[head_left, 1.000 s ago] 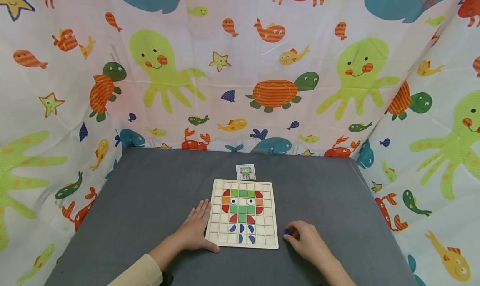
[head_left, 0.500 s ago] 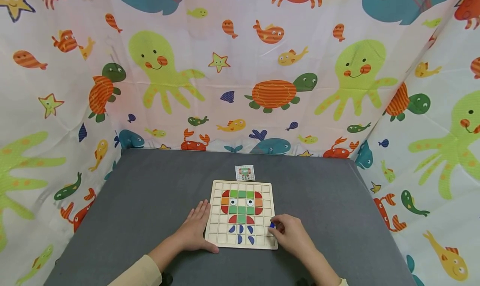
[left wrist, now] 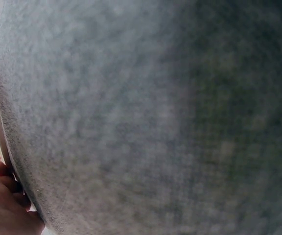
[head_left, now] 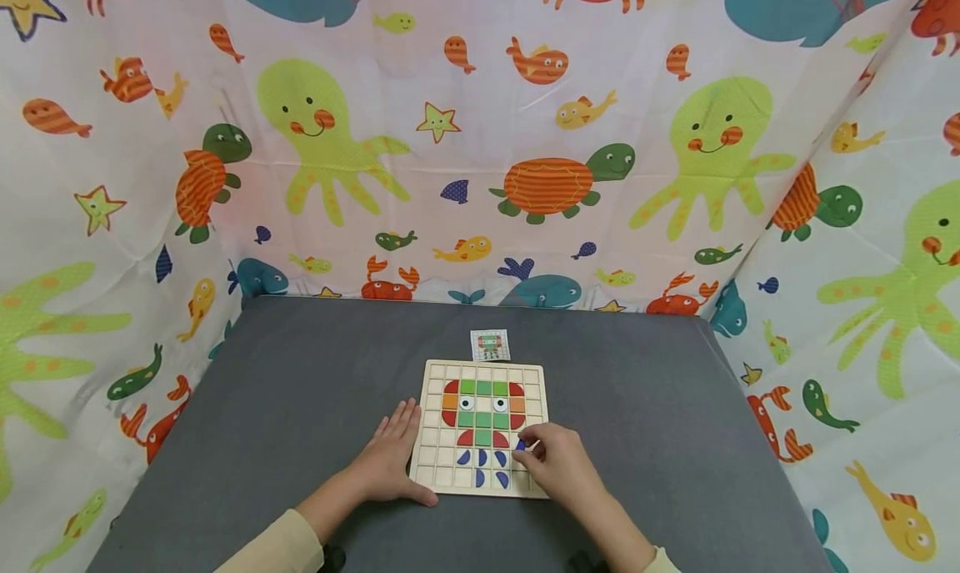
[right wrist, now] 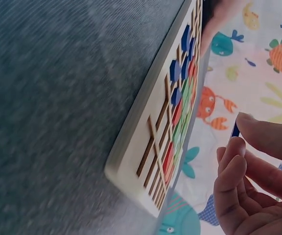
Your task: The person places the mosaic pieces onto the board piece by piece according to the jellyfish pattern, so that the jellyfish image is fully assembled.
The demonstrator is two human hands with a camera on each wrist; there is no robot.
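Note:
A square wooden grid board [head_left: 442, 464] lies on the grey cloth, bearing a figure of red, orange and green tiles with two round eye tiles [head_left: 500, 404]. Below these sit several blue half-round tiles [head_left: 502, 480]. My left hand [head_left: 386, 464] rests along the board's left edge, fingers straight, thumb at the near corner. Over the board's right part, my right hand [head_left: 558, 464] pinches a small blue tile [head_left: 520, 445] between thumb and forefinger. In the right wrist view that blue tile [right wrist: 236, 129] appears nearly edge-on, mostly covered by the fingertips.
Just beyond the board's far edge lies a small picture card [head_left: 491, 345] showing a similar tiled figure. Grey cloth [head_left: 637, 389] covers the table. A curtain [head_left: 465, 81] printed with sea animals surrounds its back and sides. Cloth fills most of the left wrist view.
My right hand has carried the blue tile leftward, from the cloth beside the board to over its right columns, near the blue tiles. My left hand has stayed at the board's edge.

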